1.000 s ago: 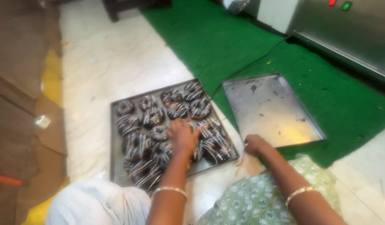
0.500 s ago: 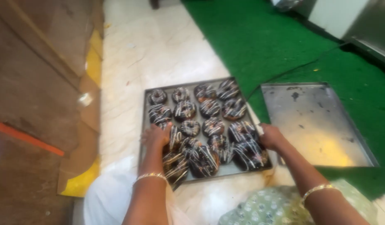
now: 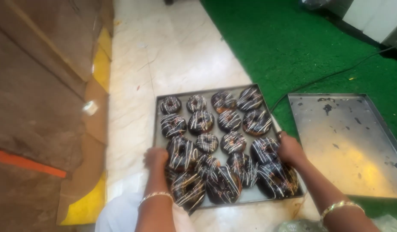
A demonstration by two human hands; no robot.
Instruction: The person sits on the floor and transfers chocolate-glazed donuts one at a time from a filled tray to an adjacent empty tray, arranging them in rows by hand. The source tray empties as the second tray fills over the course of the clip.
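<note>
Got my left hand (image 3: 155, 157) and right hand (image 3: 289, 148) clamped on opposite edges of the doughnut tray (image 3: 157, 129), empty tray (image 3: 349, 146) just beside.

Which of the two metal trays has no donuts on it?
The scuffed grey metal tray on the right, partly on the green mat, is bare. The other metal tray, gripped by both hands, is full of chocolate-glazed, white-striped donuts.

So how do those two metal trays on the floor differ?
The left tray is packed with chocolate doughnuts; the right tray holds only dark smears. The left hand and right hand grip the left tray's sides; nobody touches the right one. Left sits on marble, right on green turf. Both are rectangular metal.
</note>
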